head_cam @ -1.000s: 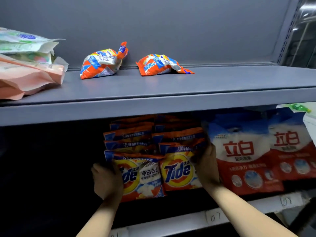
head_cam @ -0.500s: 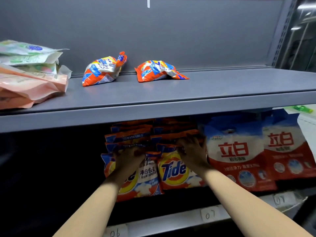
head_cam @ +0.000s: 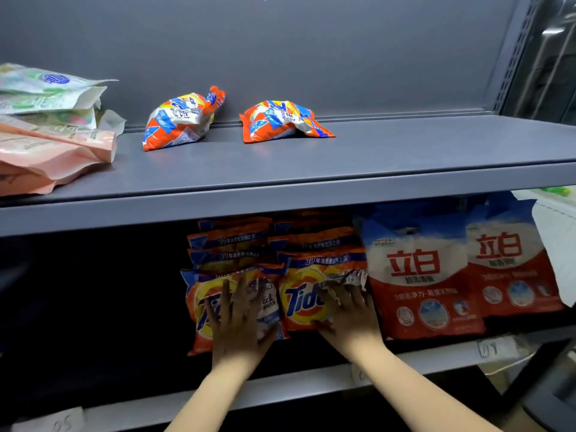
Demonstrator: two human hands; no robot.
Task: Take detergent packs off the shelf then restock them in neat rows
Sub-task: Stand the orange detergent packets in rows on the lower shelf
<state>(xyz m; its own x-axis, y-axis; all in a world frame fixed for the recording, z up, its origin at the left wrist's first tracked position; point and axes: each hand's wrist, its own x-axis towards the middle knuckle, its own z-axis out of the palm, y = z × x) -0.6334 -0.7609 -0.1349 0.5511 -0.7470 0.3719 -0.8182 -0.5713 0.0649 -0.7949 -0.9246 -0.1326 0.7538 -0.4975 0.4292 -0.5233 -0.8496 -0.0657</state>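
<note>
Two hands lie flat against the front Tide packs on the lower shelf (head_cam: pixel 280 388). Left hand (head_cam: pixel 240 322), fingers spread and straight, presses the left front pack (head_cam: pixel 202 294); right hand (head_cam: pixel 349 313), fingers also extended, presses the right front pack (head_cam: pixel 304 302). Neither grips anything. Probable purpose: push both columns back and level their faces, since further packs stand in rows directly behind the fingertips. Above the hands, two loose Tide packs (head_cam: pixel 184 120) lie slumped on the upper shelf (head_cam: pixel 405 151), probably awaiting restocking. Red-and-white bags (head_cam: pixel 417 275) stand just beside the right hand.
</note>
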